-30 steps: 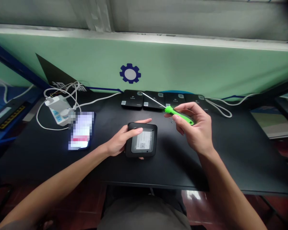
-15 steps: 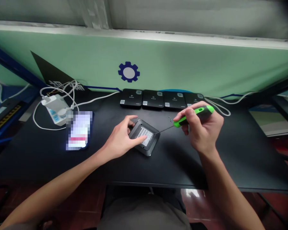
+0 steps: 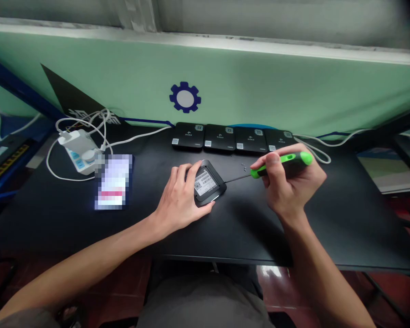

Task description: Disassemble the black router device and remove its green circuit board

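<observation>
My left hand [image 3: 179, 200] grips a small black square device [image 3: 205, 184] flat on the desk, its white label and QR code facing up. My right hand [image 3: 290, 182] is shut around a green and black screwdriver [image 3: 283, 160]. Its thin shaft [image 3: 237, 177] points left, with the tip at the device's right edge. A few tiny screws [image 3: 244, 166] lie on the desk just above the shaft.
Several black devices [image 3: 220, 138] stand in a row at the back of the black desk [image 3: 331, 237]. To the left are a phone with a blurred screen [image 3: 114, 182] and a white power strip [image 3: 78, 159] with white cables.
The device has turned on the desk under my left hand, which now wraps its left side. The screwdriver has swung down from its earlier raised angle, and its shaft now lies lower, beside the device.
</observation>
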The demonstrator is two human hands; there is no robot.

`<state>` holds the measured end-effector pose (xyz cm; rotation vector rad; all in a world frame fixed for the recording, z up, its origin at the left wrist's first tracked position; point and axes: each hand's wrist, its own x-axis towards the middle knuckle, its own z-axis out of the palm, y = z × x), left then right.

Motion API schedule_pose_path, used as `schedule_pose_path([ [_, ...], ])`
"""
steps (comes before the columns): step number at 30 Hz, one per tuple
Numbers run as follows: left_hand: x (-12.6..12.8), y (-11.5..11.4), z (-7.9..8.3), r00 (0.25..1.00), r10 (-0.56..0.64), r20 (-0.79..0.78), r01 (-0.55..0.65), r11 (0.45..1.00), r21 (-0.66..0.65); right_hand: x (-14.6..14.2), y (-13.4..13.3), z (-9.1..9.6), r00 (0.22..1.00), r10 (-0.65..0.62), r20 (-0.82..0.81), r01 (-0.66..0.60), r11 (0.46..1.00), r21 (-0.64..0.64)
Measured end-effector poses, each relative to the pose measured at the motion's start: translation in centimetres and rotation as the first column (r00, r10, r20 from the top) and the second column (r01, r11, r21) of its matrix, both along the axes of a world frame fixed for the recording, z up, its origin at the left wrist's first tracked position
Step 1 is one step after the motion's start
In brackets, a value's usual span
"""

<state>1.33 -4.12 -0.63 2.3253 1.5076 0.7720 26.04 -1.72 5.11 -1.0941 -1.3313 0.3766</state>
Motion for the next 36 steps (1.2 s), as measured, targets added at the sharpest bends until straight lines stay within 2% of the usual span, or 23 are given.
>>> schedule_pose_path([
  [6, 0.1, 0.0, 0.3, 0.999, -0.024, 0.033, 0.023, 0.999, 0.028, 0.3, -0.5, 0.0, 0.998, -0.023, 0.066, 0.023, 1.0, -0.009],
  [11, 0.2, -0.1, 0.3, 0.999, -0.041, 0.019, 0.039, 0.996, 0.082, 0.6, -1.4, 0.1, 0.961, -0.012, 0.275, 0.017, 1.0, -0.019],
  [16, 0.1, 0.0, 0.1, 0.999, -0.036, 0.018, 0.034, 0.997, 0.067, -0.1, -1.6, 0.8, 0.979, -0.163, 0.122, 0.16, 0.986, 0.038],
  [22, 0.1, 0.0, 0.1, 0.999, -0.029, 0.026, 0.027, 0.996, 0.079, -0.3, -1.1, 0.3, 0.985, -0.107, 0.133, 0.102, 0.994, 0.042],
  [26, 0.1, -0.1, 0.0, 0.999, -0.026, 0.021, 0.024, 0.994, 0.105, -0.1, -0.8, 0.0, 0.986, -0.108, 0.127, 0.096, 0.99, 0.1],
  [36, 0.1, 0.0, -0.2, 0.999, -0.021, 0.026, 0.018, 0.993, 0.113, -0.3, -1.1, 0.1, 0.979, -0.122, 0.164, 0.108, 0.99, 0.094],
])
